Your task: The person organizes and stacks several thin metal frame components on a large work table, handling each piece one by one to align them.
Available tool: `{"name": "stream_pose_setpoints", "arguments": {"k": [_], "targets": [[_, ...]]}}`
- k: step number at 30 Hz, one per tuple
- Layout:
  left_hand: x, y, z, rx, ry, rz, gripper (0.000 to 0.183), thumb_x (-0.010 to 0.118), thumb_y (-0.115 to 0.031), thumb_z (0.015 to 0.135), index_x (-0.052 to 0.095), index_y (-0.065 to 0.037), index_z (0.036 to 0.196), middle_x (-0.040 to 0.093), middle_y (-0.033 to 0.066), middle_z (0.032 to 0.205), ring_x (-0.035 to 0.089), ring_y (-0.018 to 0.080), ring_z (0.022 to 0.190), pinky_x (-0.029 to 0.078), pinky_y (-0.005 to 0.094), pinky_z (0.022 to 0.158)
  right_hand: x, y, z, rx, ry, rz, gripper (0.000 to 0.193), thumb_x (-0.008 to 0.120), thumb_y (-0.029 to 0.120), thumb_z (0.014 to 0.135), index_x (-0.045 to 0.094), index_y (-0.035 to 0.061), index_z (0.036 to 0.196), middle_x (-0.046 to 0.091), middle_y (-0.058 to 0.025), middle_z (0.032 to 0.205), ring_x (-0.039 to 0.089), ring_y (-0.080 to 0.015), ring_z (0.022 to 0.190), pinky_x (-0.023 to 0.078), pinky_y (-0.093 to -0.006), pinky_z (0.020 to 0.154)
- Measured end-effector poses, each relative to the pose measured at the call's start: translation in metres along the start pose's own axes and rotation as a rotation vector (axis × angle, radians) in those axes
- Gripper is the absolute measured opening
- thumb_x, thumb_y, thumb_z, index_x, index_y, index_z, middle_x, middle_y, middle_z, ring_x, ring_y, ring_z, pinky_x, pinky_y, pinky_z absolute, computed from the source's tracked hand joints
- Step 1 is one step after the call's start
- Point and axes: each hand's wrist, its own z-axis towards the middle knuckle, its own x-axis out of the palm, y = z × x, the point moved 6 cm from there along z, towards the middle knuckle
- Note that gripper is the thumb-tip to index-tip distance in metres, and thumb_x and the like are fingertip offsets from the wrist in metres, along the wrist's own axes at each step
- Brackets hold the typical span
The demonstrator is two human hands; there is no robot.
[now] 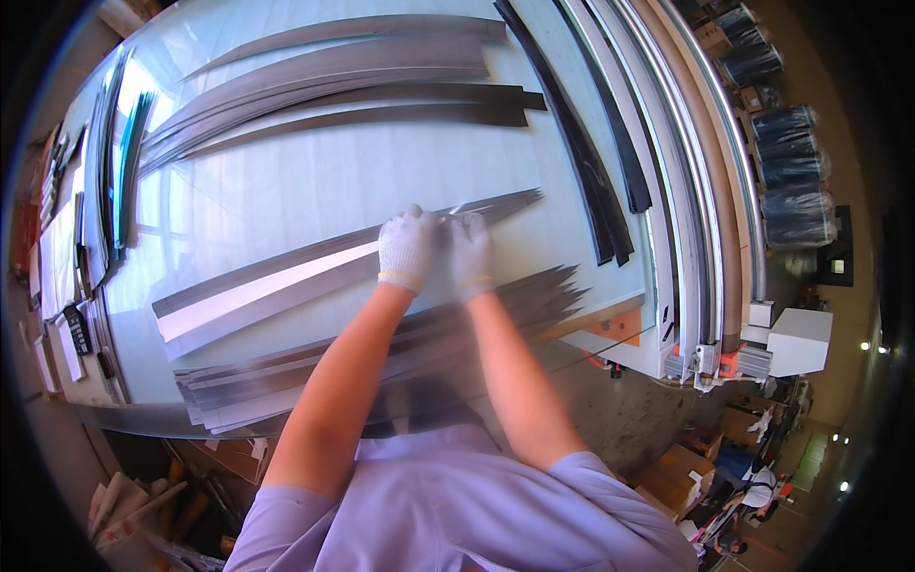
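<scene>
A long grey strip (224, 283) lies slantwise on the pale table, with a white band showing along its left part and a pointed right end. My left hand (407, 248), in a white knit glove, closes its curled fingers on the strip's middle. Right beside it, my right hand (472, 250), gloved alike, is over the same strip; motion blurs its fingers, and I cannot tell how they are set. A small bright glint shows between the two hands. Nearer my body, under my forearms, lies a stack of grey strips (257, 381) with jagged right ends.
Several grey strips (334, 71) lie fanned across the table's far side. Black strips (572, 143) run along its right, beside long metal rails (691, 172). A teal strip (131, 172) and a black remote-like device (75, 330) are at left. Dark wrapped rolls (793, 176) stand beyond the rails.
</scene>
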Motion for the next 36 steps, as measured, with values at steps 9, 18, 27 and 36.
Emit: {"name": "stream_pose_setpoints", "arguments": {"k": [9, 18, 27, 36], "targets": [[-0.089, 0.145, -0.089, -0.563, -0.246, -1.626, 0.017, 0.060, -0.027, 0.099, 0.058, -0.011, 0.104, 0.070, 0.0097, 0.106, 0.059, 0.0072, 0.070, 0.037, 0.0155, 0.050, 0.002, -0.017, 0.001, 0.070, -0.001, 0.111, 0.009, 0.050, 0.011, 0.102, 0.053, 0.0044, 0.107, 0.070, -0.0084, 0.096, 0.067, -0.0154, 0.086, 0.052, -0.0317, 0.080], [-0.454, 0.601, -0.689, -0.797, -1.074, -0.284, 0.018, 0.054, -0.011, 0.097, 0.066, -0.005, 0.110, 0.067, 0.0046, 0.100, 0.062, 0.0184, 0.092, 0.051, 0.0284, 0.083, 0.021, -0.027, 0.004, 0.063, -0.036, -0.029, 0.016, 0.055, 0.022, 0.102, 0.057, 0.0062, 0.105, 0.073, -0.0096, 0.089, 0.065, -0.0127, 0.076, 0.051, -0.0294, 0.074], [-0.466, 0.578, -0.827, -0.584, -1.529, -0.835, 0.022, 0.050, -0.009, 0.098, 0.066, 0.002, 0.109, 0.067, 0.0087, 0.104, 0.064, 0.0190, 0.096, 0.051, 0.0303, 0.090, 0.031, -0.015, 0.002, -0.048, -0.261, -0.247, 0.032, 0.047, 0.003, 0.098, 0.058, 0.0031, 0.128, 0.070, -0.0077, 0.079, 0.060, -0.0104, 0.065, 0.049, -0.0254, 0.061], [-0.392, 0.494, -0.719, -0.637, -1.515, -1.003, 0.021, 0.058, -0.013, 0.099, 0.064, 0.002, 0.113, 0.069, 0.0124, 0.104, 0.068, 0.0232, 0.096, 0.055, 0.0348, 0.091, 0.203, 0.086, -0.161, -0.972, 0.466, -0.935, 0.049, 0.069, 0.023, 0.086, 0.061, 0.0063, 0.131, 0.063, -0.0153, 0.126, 0.057, -0.0322, 0.118, 0.043, -0.0430, 0.103]]}}
